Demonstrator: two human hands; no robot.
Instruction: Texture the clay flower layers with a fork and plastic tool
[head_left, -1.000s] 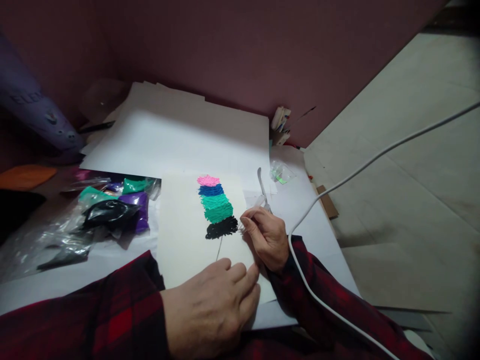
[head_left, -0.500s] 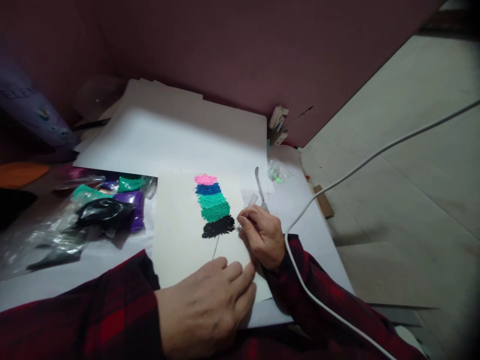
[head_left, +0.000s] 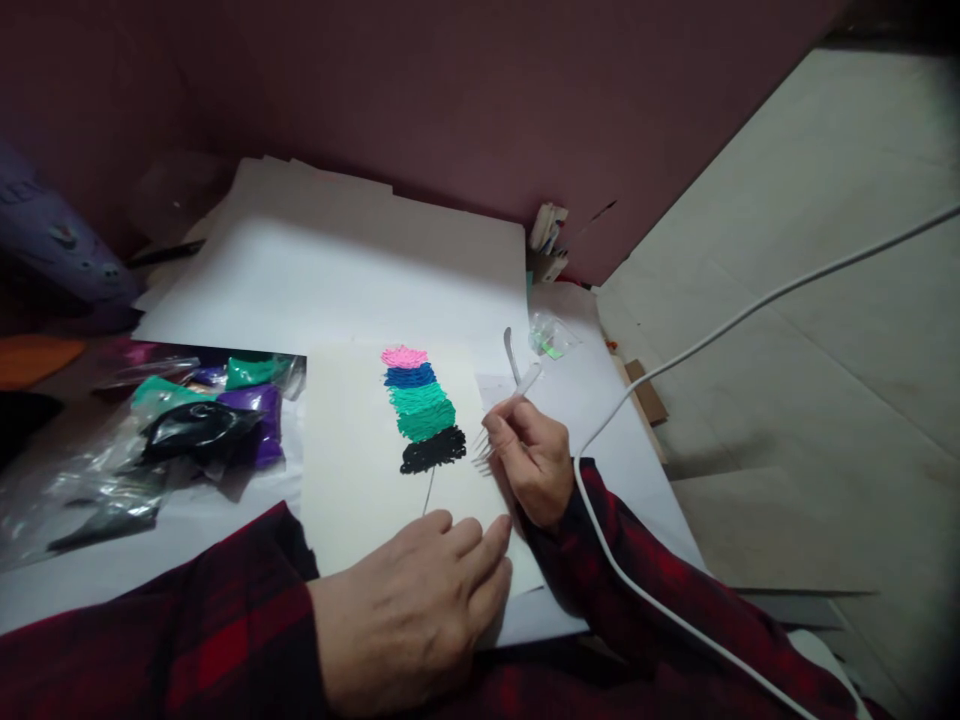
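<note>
My right hand (head_left: 531,455) pinches a pale plastic fork (head_left: 529,380), its tines pointing left, just beside a textured black band (head_left: 433,450) on a cream sheet (head_left: 345,470). Above that band are green, turquoise, blue and pink ones (head_left: 403,357), all rough with fine strands. A thin drawn line (head_left: 428,490) runs down from the black toward my left hand (head_left: 416,610). That hand rests on the lower part of the sheet, fingers loosely bent and apart, holding nothing visible. A slim metal tool (head_left: 511,350) shows behind the fork; its lower end is hidden.
Plastic bags of black, purple and green material (head_left: 199,430) lie at left. Large white sheets (head_left: 337,250) cover the back. A small clear bag (head_left: 551,338) sits at right, near a box of pens (head_left: 549,230). A white cable (head_left: 705,350) crosses over my right forearm.
My right hand has turned the fork so that its tines now show clearly, a little away from the black band. My left hand stays on the sheet. The view has shifted slightly.
</note>
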